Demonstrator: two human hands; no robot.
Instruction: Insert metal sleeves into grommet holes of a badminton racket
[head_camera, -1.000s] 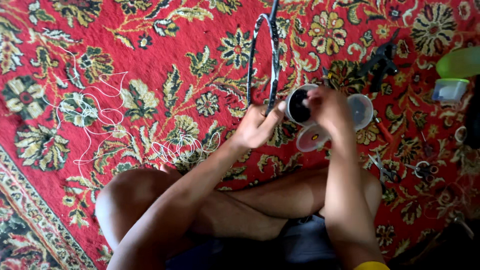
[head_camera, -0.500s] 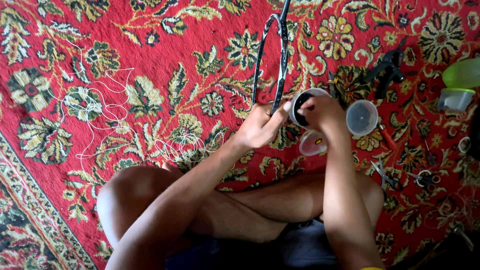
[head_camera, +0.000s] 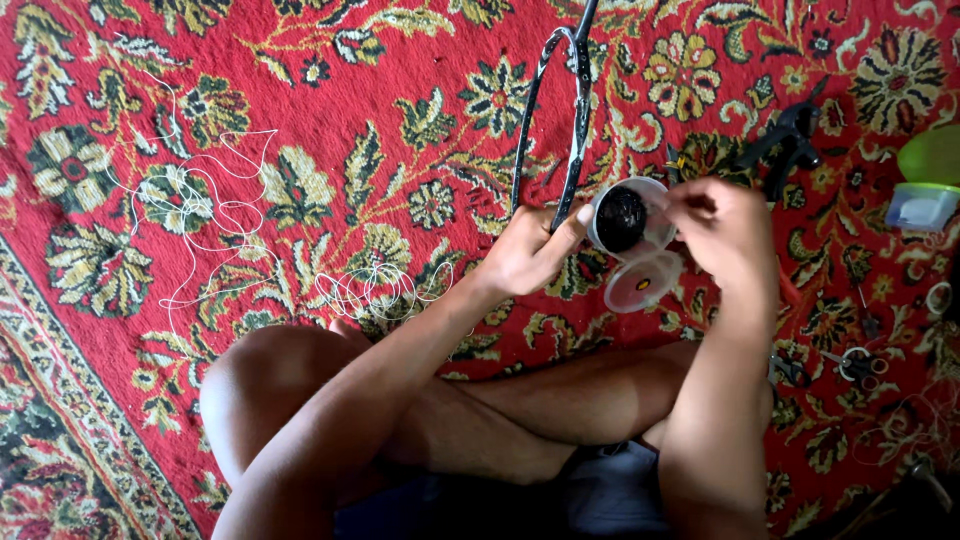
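I sit cross-legged on a red floral carpet (head_camera: 330, 120). My left hand (head_camera: 525, 255) grips a small clear round container (head_camera: 622, 217) with a dark black mass inside, thumb on its left wall. My right hand (head_camera: 725, 235) is just right of it, fingers curled and pinched at the container's rim; what they pinch does not show. A clear round lid (head_camera: 640, 285) shows just below the container. A black-and-white racket frame (head_camera: 578, 100) runs from the top edge down to my left thumb.
Loose white string lies tangled on the carpet at the left (head_camera: 190, 200) and near my left forearm (head_camera: 370, 292). At the right are a black clamp tool (head_camera: 790, 145), a green-lidded clear box (head_camera: 925, 190) and scissors (head_camera: 850, 365). My bare knees fill the bottom.
My right hand has slid right, off the container's mouth, so the black contents now show. It now covers the clear cup that lay to the right. My left hand has stayed on the container.
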